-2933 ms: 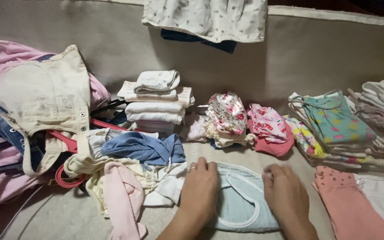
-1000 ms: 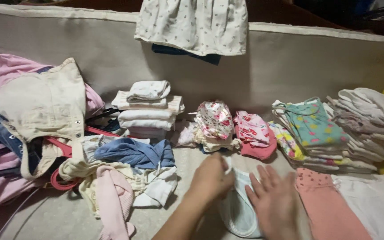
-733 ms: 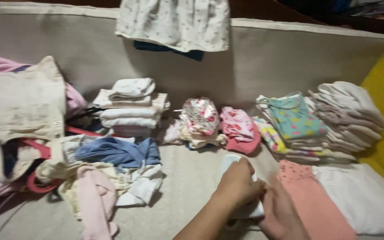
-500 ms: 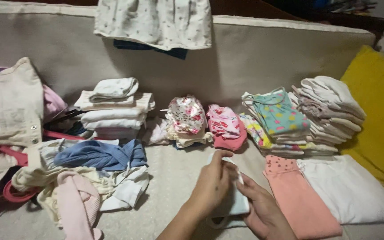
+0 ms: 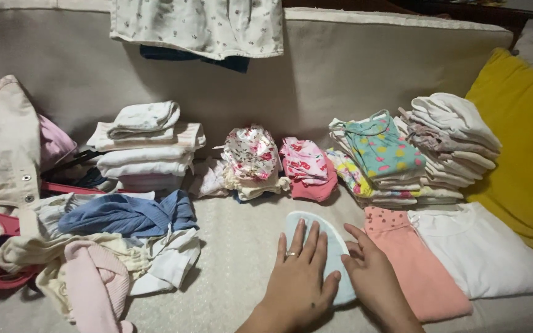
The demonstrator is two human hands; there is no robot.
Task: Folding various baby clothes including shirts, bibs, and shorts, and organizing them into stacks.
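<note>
A small light blue garment [image 5: 330, 237], folded narrow, lies on the beige sofa seat [image 5: 242, 246]. My left hand [image 5: 300, 277], a ring on one finger, lies flat on it with fingers spread. My right hand [image 5: 372, 279] rests beside it, its fingers touching the garment's right edge. Just to the right lie a folded pink garment [image 5: 417, 259] and a folded white one [image 5: 485, 250].
Folded stacks line the sofa back: white ones [image 5: 146, 148], floral pieces [image 5: 251, 157], a teal-topped pile [image 5: 377, 157], a pale pile [image 5: 454, 139]. Loose clothes [image 5: 112, 240] heap at left with a red hanger [image 5: 1, 271]. A yellow cushion [image 5: 522, 148] stands at right.
The light blue garment was folded from a wide spread into a narrow strip. Both hands shifted right with it and now lie flat on it. The view panned right.
</note>
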